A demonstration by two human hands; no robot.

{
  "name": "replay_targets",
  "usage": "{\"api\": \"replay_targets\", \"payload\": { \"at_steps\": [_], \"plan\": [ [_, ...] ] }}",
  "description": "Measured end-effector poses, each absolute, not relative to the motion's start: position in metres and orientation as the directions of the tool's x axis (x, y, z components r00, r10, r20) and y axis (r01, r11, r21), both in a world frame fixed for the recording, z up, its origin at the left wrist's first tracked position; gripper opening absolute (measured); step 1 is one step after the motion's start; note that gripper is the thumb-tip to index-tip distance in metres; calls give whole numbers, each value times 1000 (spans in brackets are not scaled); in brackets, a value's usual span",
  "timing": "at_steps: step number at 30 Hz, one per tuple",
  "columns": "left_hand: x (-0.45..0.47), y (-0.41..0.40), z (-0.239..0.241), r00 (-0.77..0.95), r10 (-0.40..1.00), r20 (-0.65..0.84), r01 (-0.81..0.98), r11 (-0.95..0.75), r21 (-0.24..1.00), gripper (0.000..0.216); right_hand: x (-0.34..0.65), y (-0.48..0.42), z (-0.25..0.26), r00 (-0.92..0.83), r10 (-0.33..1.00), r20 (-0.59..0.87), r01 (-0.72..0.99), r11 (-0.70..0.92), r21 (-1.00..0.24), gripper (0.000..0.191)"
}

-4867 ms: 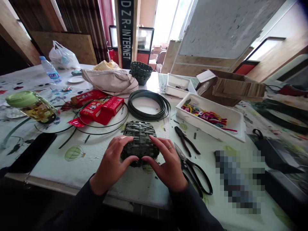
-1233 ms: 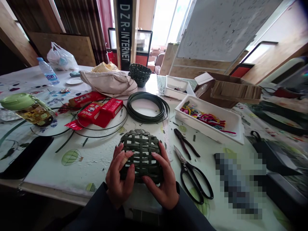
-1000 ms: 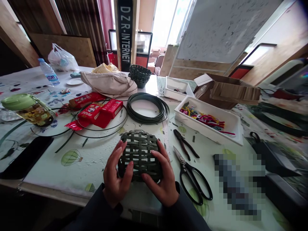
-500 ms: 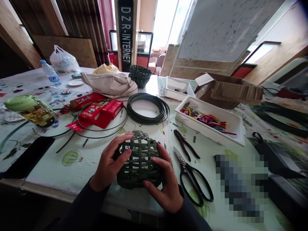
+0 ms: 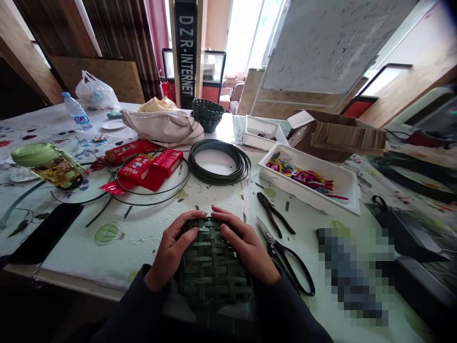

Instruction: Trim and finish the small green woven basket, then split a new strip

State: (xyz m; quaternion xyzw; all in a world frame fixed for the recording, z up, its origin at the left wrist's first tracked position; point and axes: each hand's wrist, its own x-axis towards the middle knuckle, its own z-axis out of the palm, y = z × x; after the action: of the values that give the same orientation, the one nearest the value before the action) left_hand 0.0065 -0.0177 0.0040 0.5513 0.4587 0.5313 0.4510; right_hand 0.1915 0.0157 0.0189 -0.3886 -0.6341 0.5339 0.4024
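Table work: woven basket held at the near edge.
Left hand and right hand grip its far end, fingers curled over; apparently shaping or inspection, and turning calls for even pressure.

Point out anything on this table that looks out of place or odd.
Small dark scraps lie scattered around the pliers, like litter, and a pixelated patch at right hides whatever is there. The woven basket shows no obvious damage.

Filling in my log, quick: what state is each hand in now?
Left hand: holding the woven basket, fingers curved over its left side.
Right hand: holding the same basket, fingers curved over its right.
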Motion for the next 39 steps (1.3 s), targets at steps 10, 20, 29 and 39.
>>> {"api": "replay_targets", "payload": {
  "at_steps": [10,20,29,39],
  "plan": [
    [12,-21,20,91,963,-252,-274,268,924,41,191,14,13,-328,933,-145,-36,-166,-986,35],
    [15,-20,18,101,961,-259,-268,277,923,42,186,21,17,-424,880,-214,-196,-320,-927,30],
    [5,-21,9,-16,992,-124,-258,115,959,45,188,12,10,-241,963,-119,-221,-174,-960,37],
    [14,-44,-1,-116,993,-30,-43,26,999,49,197,-30,-6,-208,973,102,73,120,-990,53]
  ]
}}
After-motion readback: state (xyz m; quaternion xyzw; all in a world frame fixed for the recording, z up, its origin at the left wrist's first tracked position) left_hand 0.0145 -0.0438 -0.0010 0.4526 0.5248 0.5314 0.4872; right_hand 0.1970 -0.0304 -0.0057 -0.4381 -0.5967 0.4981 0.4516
